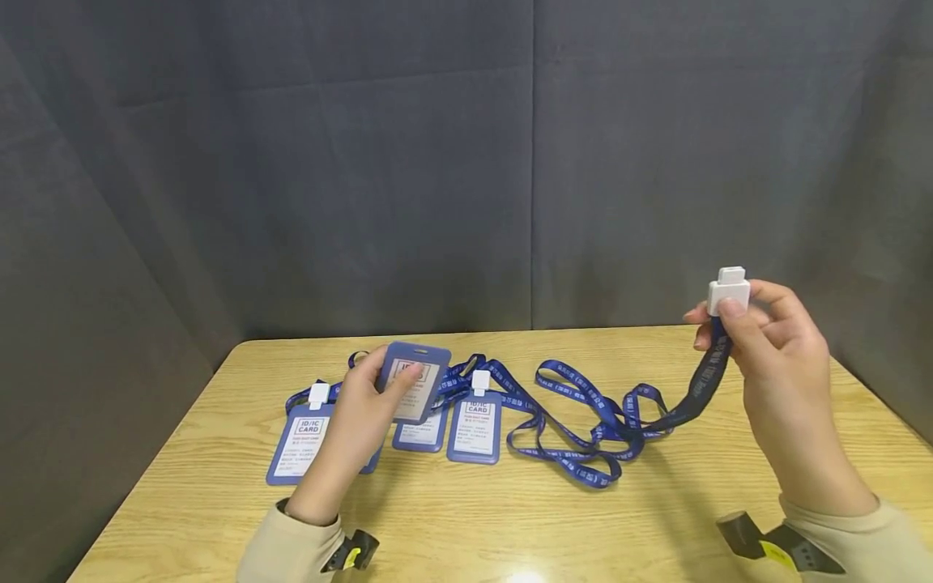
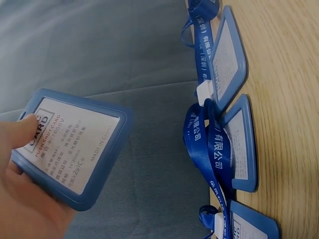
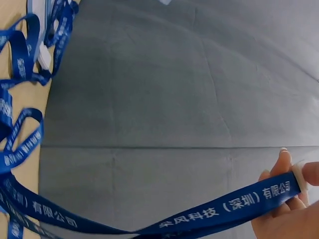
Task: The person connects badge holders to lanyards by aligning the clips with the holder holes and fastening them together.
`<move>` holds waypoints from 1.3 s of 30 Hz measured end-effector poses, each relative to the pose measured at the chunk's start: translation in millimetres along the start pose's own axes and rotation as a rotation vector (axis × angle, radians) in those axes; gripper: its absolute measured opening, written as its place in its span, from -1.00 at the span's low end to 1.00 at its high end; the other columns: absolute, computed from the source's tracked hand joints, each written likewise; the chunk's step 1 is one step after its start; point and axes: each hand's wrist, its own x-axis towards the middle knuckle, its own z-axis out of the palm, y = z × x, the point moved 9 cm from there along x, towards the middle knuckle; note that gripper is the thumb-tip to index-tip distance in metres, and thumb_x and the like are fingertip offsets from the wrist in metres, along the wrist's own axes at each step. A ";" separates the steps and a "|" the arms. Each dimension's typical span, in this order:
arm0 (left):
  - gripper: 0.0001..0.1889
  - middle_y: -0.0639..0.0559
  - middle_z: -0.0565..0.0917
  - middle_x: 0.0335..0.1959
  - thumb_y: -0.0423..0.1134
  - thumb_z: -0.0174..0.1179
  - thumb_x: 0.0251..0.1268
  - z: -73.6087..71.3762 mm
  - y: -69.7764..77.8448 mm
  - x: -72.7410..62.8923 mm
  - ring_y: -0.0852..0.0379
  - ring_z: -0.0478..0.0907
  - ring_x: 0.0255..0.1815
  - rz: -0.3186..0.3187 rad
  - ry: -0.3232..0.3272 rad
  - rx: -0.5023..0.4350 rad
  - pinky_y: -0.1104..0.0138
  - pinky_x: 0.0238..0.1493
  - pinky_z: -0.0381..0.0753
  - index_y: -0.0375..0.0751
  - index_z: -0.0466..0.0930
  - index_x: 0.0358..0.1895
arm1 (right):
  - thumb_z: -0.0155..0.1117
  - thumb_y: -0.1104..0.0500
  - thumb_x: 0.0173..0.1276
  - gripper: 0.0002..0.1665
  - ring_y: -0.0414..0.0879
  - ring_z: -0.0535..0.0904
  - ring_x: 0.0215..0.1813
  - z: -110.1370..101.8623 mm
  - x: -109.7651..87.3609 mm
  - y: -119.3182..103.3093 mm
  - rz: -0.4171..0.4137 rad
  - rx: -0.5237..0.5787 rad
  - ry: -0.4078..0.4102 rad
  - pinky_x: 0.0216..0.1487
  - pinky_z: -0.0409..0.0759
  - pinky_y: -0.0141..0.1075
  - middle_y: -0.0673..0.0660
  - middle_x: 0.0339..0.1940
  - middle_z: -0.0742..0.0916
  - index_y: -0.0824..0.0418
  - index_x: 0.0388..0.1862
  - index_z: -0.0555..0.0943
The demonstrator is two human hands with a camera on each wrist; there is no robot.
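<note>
My left hand (image 1: 368, 405) pinches a blue-framed ID card holder (image 1: 415, 405), thumb across its printed front; a slot shows in its top edge. In the left wrist view the thumb covers part of the lettering on this badge holder (image 2: 82, 144). Raised at the right, my right hand (image 1: 787, 364) pinches the white plastic clip (image 1: 729, 296) of a blue lanyard, thumb on the clip's face. From that clip the printed lanyard strap (image 3: 224, 211) sags down to loops on the table. The two hands are wide apart, with the holder and clip separate.
Several badge holders lie on the wooden table (image 1: 554, 526), among them one at the left (image 1: 302, 445) and one near the middle (image 1: 475, 437), with white clips attached. Tangled blue lanyards (image 1: 576, 465) spread rightward from them. A grey curtain (image 1: 437, 162) stands behind the table.
</note>
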 end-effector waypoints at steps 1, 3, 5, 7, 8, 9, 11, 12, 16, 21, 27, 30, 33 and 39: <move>-0.75 -0.06 0.69 -0.15 -0.16 0.21 0.44 0.5 -0.4 -0.5 0.04 0.61 -0.17 -0.002 -0.001 0.002 0.17 -0.12 0.61 -0.16 0.61 0.06 | 0.10 0.43 0.47 -0.87 -0.08 0.62 -0.45 0.4 -0.2 1.3 0.006 -0.001 0.006 -0.21 0.58 -0.39 0.21 -0.34 0.77 0.35 -0.04 0.46; -0.75 -0.05 0.70 -0.15 -0.16 0.21 0.44 1.0 -0.5 -1.7 0.05 0.61 -0.17 -0.002 0.000 0.002 0.17 -0.12 0.61 -0.16 0.61 0.06 | 0.10 0.42 0.48 -0.87 -0.08 0.61 -0.46 1.9 -0.6 3.8 0.013 -0.009 0.007 -0.24 0.57 -0.38 0.21 -0.34 0.77 0.35 -0.04 0.47; -0.76 -0.04 0.70 -0.17 -0.17 0.21 0.43 1.2 -0.8 -2.6 0.06 0.60 -0.19 -0.005 0.000 0.006 0.18 -0.13 0.60 -0.15 0.61 0.06 | 0.10 0.41 0.48 -0.87 -0.08 0.58 -0.46 4.3 -1.5 5.5 0.017 -0.045 0.001 -0.25 0.55 -0.38 0.19 -0.34 0.77 0.33 -0.04 0.48; -0.75 -0.01 0.72 -0.19 -0.17 0.24 0.41 1.0 -1.0 -3.1 0.07 0.58 -0.21 -0.016 0.001 0.020 0.22 -0.17 0.57 -0.14 0.60 0.06 | 0.10 0.41 0.48 -0.87 -0.09 0.56 -0.46 7.5 -2.5 7.1 0.014 -0.083 -0.018 -0.26 0.54 -0.39 0.18 -0.33 0.76 0.33 -0.04 0.49; -0.75 0.01 0.73 -0.22 -0.17 0.25 0.40 1.0 -1.0 -3.3 0.09 0.57 -0.24 -0.020 0.002 0.034 0.25 -0.20 0.55 -0.14 0.59 0.06 | 0.09 0.41 0.49 -0.87 -0.09 0.54 -0.45 9.4 -3.0 7.8 0.013 -0.104 -0.030 -0.26 0.54 -0.39 0.17 -0.32 0.76 0.34 -0.04 0.50; -0.75 0.02 0.73 -0.26 -0.18 0.27 0.38 1.0 -1.2 -3.3 0.09 0.54 -0.28 -0.022 0.004 0.045 0.28 -0.25 0.51 -0.14 0.59 0.05 | 0.09 0.41 0.49 -0.88 -0.10 0.53 -0.44 11.5 -3.8 8.8 0.014 -0.125 -0.041 -0.26 0.53 -0.39 0.15 -0.32 0.76 0.34 -0.04 0.50; -0.74 0.02 0.74 -0.31 -0.19 0.30 0.35 1.7 -1.0 -3.1 0.09 0.48 -0.35 -0.022 0.003 0.060 0.32 -0.33 0.44 -0.16 0.59 0.03 | 0.10 0.40 0.49 -0.88 -0.11 0.51 -0.44 16.1 -5.6 11.7 0.027 -0.162 -0.063 -0.26 0.52 -0.40 0.13 -0.32 0.76 0.34 -0.06 0.52; -0.74 0.02 0.74 -0.32 -0.19 0.31 0.34 2.7 -1.3 -2.8 0.10 0.47 -0.36 -0.023 -0.001 0.068 0.32 -0.34 0.42 -0.16 0.59 0.02 | 0.10 0.40 0.49 -0.89 -0.11 0.51 -0.44 18.4 -6.7 13.6 0.038 -0.177 -0.073 -0.26 0.52 -0.40 0.12 -0.32 0.75 0.33 -0.06 0.53; -0.73 -0.01 0.75 -0.19 -0.20 0.30 0.34 7.9 -2.1 -2.5 0.10 0.55 -0.23 -0.025 -0.032 0.082 0.26 -0.17 0.51 -0.18 0.60 0.04 | 0.15 0.36 0.48 -0.89 -0.13 0.50 -0.41 29.7 -12.7 21.7 0.095 -0.250 -0.134 -0.24 0.51 -0.41 0.09 -0.30 0.76 0.29 -0.06 0.55; -0.68 0.00 0.70 0.00 -0.16 0.32 0.33 11.6 -2.6 -3.1 0.05 0.57 0.09 -0.040 -0.064 0.117 0.08 0.15 0.51 -0.16 0.63 0.09 | 0.23 0.33 0.44 -0.85 -0.15 0.57 -0.30 37.9 -17.8 30.2 0.130 -0.360 -0.181 -0.23 0.55 -0.44 0.05 -0.27 0.76 0.23 -0.04 0.60; -0.71 0.02 0.65 0.14 -0.08 0.35 0.29 17.2 -1.1 -5.2 -0.05 0.48 0.29 -0.018 -0.099 0.153 -0.02 0.25 0.44 -0.02 0.69 0.03 | 0.26 0.25 0.44 -0.84 -0.18 0.64 -0.19 40.3 -21.4 38.5 0.143 -0.541 -0.198 -0.26 0.61 -0.42 -0.02 -0.22 0.75 0.17 -0.04 0.64; -0.65 0.00 0.63 0.18 -0.02 0.35 0.27 20.3 -0.5 -6.8 -0.08 0.51 0.26 -0.009 -0.104 0.208 -0.05 0.20 0.48 0.01 0.68 0.08 | 0.27 0.20 0.45 -0.80 -0.17 0.62 -0.21 43.4 -24.2 44.2 0.150 -0.608 -0.216 -0.27 0.62 -0.41 -0.07 -0.17 0.73 0.22 0.00 0.64; -0.60 -0.01 0.64 0.17 0.02 0.34 0.27 24.5 0.2 -8.0 -0.06 0.59 0.16 0.004 -0.109 0.268 -0.05 0.12 0.53 0.01 0.66 0.13 | 0.28 0.20 0.44 -0.75 -0.19 0.62 -0.22 48.7 -27.3 50.5 0.151 -0.659 -0.244 -0.25 0.63 -0.40 -0.04 -0.14 0.73 0.28 0.02 0.64; -0.63 -0.03 0.67 0.12 0.00 0.31 0.30 35.6 4.9 -12.3 -0.07 0.66 0.05 0.070 -0.139 0.356 -0.04 0.05 0.57 0.03 0.65 0.13 | 0.38 0.19 0.36 -0.75 -0.24 0.64 -0.26 60.3 -32.7 59.0 0.090 -0.810 -0.309 -0.27 0.60 -0.43 0.09 -0.14 0.76 0.22 -0.01 0.70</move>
